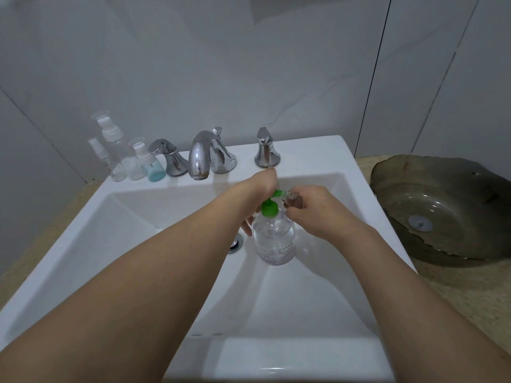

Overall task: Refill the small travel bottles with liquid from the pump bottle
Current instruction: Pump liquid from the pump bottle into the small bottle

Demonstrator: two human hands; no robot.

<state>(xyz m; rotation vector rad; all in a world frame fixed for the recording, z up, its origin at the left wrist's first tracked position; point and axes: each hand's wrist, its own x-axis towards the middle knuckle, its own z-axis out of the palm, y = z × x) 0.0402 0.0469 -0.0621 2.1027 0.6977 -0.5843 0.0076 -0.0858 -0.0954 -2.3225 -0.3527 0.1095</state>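
Left grip: the left hand (265, 181) lies on top of the green pump head (272, 201), palm down, wrist bent; fingertips show below, beside the bottle's shoulder (whether they curl or lie straight, I cannot tell).
Right grip: the right hand (315, 211) pinches a small travel bottle (294, 200), brownish, tipped with its mouth at the green nozzle.
Pump bottle (274, 239): clear, upright inside the white sink (154, 214), directly under the left grip and just left of the right grip.
Drain (235, 243): just left of the pump bottle.
Spare travel bottles (130, 158): on the sink's back ledge, well left of both grips, beside the chrome tap (200, 156).
Glass basin (442, 205): on the desk (470, 294), right of the right grip.
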